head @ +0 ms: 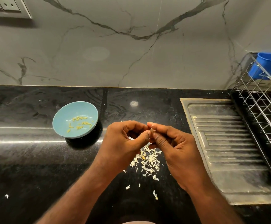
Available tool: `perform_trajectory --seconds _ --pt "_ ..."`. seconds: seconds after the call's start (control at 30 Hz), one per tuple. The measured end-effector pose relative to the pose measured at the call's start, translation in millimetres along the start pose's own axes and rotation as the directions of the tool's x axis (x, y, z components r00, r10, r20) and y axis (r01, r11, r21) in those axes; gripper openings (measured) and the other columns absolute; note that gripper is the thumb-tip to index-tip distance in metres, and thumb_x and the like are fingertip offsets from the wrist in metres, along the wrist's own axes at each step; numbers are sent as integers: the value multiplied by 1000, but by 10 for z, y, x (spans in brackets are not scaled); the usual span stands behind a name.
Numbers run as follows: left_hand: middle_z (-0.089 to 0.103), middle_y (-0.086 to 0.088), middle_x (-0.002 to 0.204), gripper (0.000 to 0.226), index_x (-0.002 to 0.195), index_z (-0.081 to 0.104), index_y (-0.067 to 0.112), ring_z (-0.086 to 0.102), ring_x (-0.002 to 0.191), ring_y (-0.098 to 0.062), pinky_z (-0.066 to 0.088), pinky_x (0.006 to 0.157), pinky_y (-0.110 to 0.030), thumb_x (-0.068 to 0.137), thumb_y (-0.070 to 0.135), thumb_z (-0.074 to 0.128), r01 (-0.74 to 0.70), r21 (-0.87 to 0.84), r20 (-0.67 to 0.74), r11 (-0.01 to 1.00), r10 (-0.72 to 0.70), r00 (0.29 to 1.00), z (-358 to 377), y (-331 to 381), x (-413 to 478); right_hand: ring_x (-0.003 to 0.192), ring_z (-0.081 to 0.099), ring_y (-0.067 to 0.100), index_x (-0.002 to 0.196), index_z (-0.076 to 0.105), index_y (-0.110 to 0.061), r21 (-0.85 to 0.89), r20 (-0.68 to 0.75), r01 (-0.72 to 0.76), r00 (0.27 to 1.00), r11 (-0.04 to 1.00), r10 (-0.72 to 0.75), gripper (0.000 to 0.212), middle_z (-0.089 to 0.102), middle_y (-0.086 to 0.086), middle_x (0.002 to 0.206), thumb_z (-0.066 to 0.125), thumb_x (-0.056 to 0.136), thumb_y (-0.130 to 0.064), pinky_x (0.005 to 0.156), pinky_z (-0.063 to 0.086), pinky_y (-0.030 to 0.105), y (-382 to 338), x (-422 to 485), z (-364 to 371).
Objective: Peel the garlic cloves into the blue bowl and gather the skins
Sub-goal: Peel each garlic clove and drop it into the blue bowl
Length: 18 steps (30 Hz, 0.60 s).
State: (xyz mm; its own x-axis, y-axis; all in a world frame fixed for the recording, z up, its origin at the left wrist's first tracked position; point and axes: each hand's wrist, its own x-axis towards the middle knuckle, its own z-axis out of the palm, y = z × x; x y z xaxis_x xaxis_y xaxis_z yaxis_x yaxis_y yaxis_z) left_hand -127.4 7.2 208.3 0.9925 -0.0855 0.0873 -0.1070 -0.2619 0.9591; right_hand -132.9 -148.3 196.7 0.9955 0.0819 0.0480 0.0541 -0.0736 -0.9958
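The table [26, 167] is glossy black, flecked with fine pale speckles and faint grey swirls. The wall [131, 54] across the upper frame is grey marble crossed by dark branching veins. At left of centre, the blue bowl [67, 110] is a pale, plain sky blue, and the peeled cloves [79, 122] in it are yellow. At centre, the garlic clove [151, 131] looks dull grey-brown. The skins [149, 162] below it are white to cream, a few tinged yellow. At right, the sink drainboard [228, 143] is dull steel grey with parallel ridges, the wire rack [261, 107] a silvery criss-cross grid, and the tub [270, 65] on it bright blue.
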Motion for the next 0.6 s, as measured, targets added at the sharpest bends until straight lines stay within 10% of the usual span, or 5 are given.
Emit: perform_trajectory --seconds 0.13,0.6 --pt "73 -7 74 5 86 76 14 68 64 -23 53 49 -22 86 12 72 54 -92 12 994 -53 999 -19 -15 11 78 73 18 102 70 -25 29 -33 -22 999 999 23 21 75 0 87 66 82 -28 69 59 27 9 1 16" --pt "68 6 55 9 74 70 4 60 46 0 44 47 -11 81 5 76 19 -53 -35 998 -20 999 47 18 -38 71 74 19 89 74 -17 29 -21 -30 999 999 31 10 77 0 79 70 82 -22 67 60 28 0 -37 38"
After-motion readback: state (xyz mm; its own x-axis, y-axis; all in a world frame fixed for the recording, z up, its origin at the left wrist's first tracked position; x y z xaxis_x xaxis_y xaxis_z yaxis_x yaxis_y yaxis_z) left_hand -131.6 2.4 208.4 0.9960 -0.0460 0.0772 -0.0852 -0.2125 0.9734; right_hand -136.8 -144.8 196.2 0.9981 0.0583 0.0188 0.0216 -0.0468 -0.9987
